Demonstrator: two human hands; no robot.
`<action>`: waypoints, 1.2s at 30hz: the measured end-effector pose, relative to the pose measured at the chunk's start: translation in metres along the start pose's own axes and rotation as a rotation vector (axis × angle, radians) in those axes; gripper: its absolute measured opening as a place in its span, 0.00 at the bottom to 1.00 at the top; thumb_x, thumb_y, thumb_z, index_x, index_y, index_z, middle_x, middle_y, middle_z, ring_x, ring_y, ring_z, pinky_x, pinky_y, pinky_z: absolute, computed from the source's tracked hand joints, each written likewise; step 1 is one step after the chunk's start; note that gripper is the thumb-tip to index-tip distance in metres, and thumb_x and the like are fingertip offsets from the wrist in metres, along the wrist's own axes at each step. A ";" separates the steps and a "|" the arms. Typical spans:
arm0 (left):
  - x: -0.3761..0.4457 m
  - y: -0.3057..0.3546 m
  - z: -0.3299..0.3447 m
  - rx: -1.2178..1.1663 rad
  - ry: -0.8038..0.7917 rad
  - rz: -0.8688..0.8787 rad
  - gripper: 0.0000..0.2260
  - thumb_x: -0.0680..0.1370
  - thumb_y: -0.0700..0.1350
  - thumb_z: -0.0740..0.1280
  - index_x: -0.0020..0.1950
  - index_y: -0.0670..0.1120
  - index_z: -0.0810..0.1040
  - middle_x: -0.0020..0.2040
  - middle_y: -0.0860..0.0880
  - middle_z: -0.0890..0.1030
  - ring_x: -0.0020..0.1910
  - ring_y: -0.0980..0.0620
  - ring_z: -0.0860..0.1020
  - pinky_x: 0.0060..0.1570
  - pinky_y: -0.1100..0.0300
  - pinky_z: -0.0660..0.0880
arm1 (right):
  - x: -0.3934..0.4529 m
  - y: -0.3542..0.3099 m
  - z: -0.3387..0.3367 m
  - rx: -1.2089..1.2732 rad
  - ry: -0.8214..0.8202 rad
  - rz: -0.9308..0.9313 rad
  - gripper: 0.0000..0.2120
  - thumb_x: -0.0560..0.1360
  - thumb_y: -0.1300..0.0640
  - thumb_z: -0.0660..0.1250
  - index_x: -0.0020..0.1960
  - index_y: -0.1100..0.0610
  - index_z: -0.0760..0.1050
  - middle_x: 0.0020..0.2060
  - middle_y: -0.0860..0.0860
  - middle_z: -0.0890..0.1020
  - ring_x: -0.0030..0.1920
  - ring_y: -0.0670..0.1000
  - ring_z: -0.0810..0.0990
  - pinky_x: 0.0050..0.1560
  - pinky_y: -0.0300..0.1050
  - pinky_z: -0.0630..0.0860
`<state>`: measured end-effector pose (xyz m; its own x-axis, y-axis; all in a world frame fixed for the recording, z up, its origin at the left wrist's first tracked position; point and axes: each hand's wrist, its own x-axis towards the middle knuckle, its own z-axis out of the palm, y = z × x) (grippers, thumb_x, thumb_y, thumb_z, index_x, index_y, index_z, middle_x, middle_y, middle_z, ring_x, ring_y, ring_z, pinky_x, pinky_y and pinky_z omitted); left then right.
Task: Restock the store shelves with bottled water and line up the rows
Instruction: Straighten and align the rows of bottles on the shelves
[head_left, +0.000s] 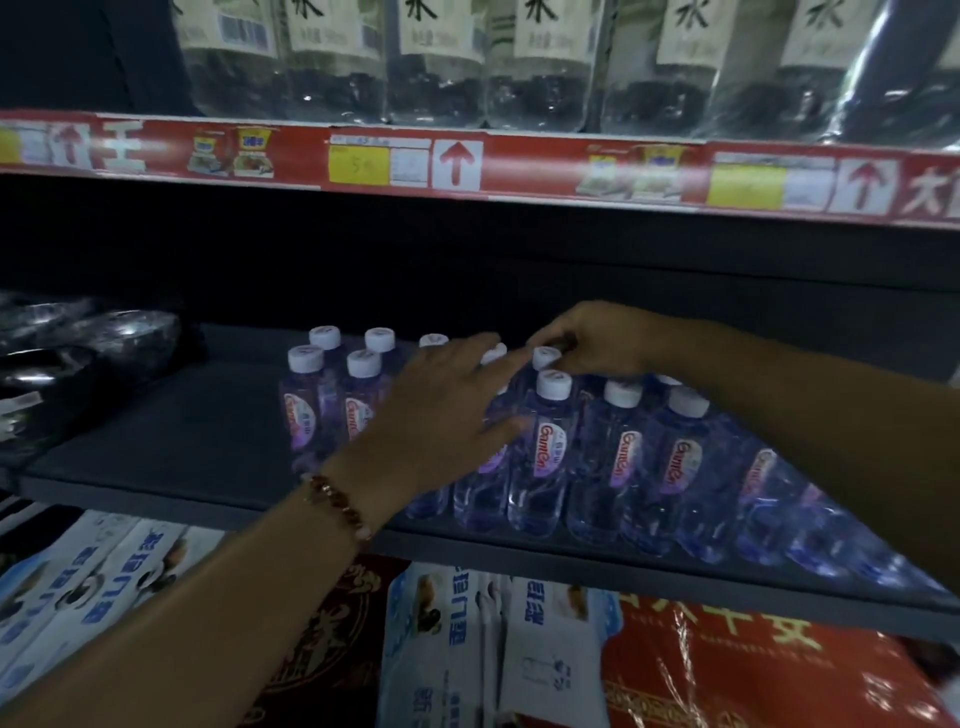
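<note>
Several small water bottles (543, 447) with white caps and purple labels stand in rows on the dark shelf (171, 441). My left hand (441, 410), a bead bracelet on its wrist, lies with spread fingers over the bottles in the middle of the group, fingertips touching the caps. My right hand (597, 343) reaches in from the right and pinches the cap of a back-row bottle (545, 358). A separate cluster of bottles (332, 395) stands just to the left. The bottles under my left palm are hidden.
The upper shelf holds large bottles (441, 57) above a red price strip (467, 161). Dark plastic-wrapped goods (67, 358) sit at the shelf's left end. Boxes and red packages (727, 675) lie on the level below.
</note>
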<state>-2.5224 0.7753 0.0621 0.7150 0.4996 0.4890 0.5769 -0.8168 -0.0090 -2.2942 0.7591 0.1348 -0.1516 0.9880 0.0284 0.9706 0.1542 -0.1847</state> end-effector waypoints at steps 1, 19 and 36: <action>0.003 0.002 0.003 0.005 -0.024 0.009 0.36 0.77 0.69 0.50 0.81 0.52 0.62 0.77 0.44 0.68 0.74 0.43 0.67 0.72 0.47 0.61 | 0.001 -0.001 0.002 -0.023 0.015 -0.028 0.15 0.78 0.60 0.69 0.64 0.57 0.81 0.58 0.50 0.84 0.58 0.49 0.81 0.59 0.44 0.74; 0.014 0.036 0.020 -0.041 0.072 0.023 0.36 0.77 0.68 0.51 0.80 0.51 0.62 0.77 0.44 0.68 0.74 0.45 0.61 0.77 0.46 0.51 | -0.024 0.035 -0.020 0.037 -0.024 0.118 0.29 0.75 0.50 0.73 0.74 0.55 0.71 0.66 0.49 0.78 0.64 0.48 0.77 0.64 0.40 0.71; 0.031 0.075 0.034 -0.061 0.126 0.071 0.31 0.76 0.65 0.56 0.74 0.50 0.71 0.66 0.49 0.77 0.67 0.44 0.73 0.73 0.38 0.62 | -0.040 0.064 -0.023 0.151 -0.118 0.038 0.17 0.77 0.58 0.72 0.66 0.53 0.79 0.56 0.44 0.85 0.57 0.44 0.82 0.60 0.37 0.74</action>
<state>-2.4437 0.7388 0.0471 0.6958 0.4029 0.5946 0.4989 -0.8666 0.0034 -2.2213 0.7296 0.1442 -0.1444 0.9849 -0.0952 0.9385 0.1059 -0.3286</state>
